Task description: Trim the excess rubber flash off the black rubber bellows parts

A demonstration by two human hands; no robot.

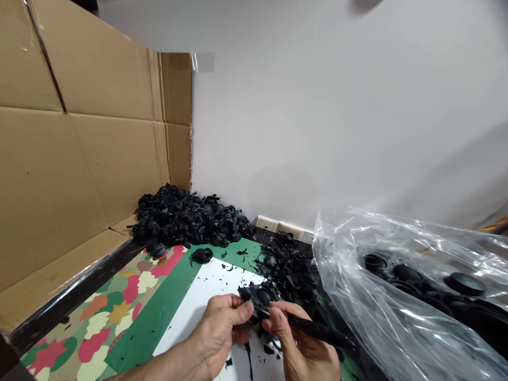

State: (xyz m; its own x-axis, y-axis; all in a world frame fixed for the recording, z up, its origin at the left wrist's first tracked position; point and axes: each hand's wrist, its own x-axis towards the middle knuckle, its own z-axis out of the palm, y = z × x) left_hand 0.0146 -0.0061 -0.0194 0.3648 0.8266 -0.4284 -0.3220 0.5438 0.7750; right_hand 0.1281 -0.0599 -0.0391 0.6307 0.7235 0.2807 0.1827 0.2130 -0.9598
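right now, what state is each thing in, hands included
Left hand: closed on the black part
Right hand: closed on the dark tool
Black part: held, ragged-edged
Dark tool: held, slanting
Ringed pieces: heaped loosely
Black scraps: piled loosely
Clear bag: crumpled, black pieces inside
Cardboard: upright, creased
White sheet: flat, littered

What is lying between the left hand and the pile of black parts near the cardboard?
In the head view, one loose black part, black scraps, white sheet and green surface show between the left hand and the pile.
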